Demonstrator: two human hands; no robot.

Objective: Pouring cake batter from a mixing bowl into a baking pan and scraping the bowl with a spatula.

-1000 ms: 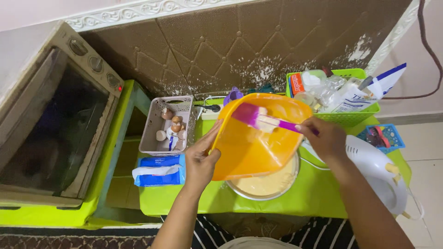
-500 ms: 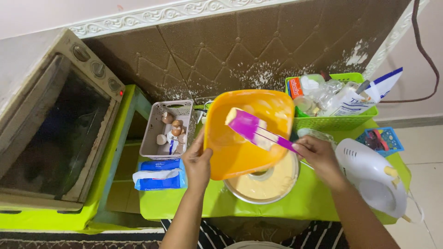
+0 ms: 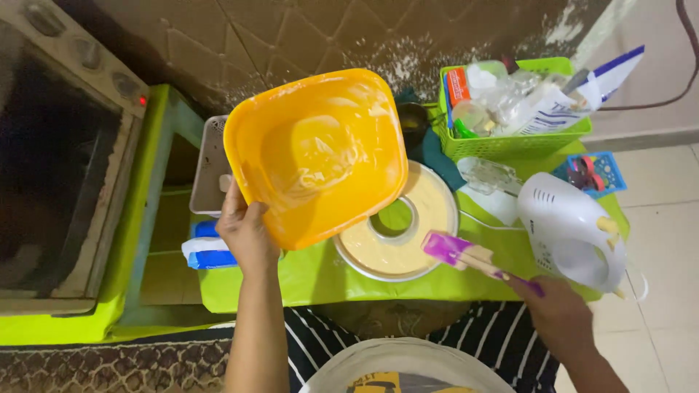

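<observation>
My left hand point(image 3: 246, 231) grips the rim of an orange square mixing bowl point(image 3: 317, 153), tilted up so its batter-smeared inside faces me. Under its lower right edge sits a round ring cake pan point(image 3: 426, 211) filled with pale batter. My right hand point(image 3: 559, 313) holds a purple spatula point(image 3: 466, 255) by its handle, its blade low over the green table near the pan's right edge, away from the bowl.
A white hand mixer point(image 3: 571, 229) lies on the green table point(image 3: 306, 280) at right. Behind it stand a green basket point(image 3: 510, 142) of packets and a small blue basket point(image 3: 595, 173). A grey tray point(image 3: 207, 167) and blue-white packet point(image 3: 207, 251) sit left; an oven point(image 3: 58, 160) at far left.
The spatula has come out of the bowl and moved down to the right, beside the pan. The bowl has lifted and tilted more upright, uncovering the batter-filled ring pan.
</observation>
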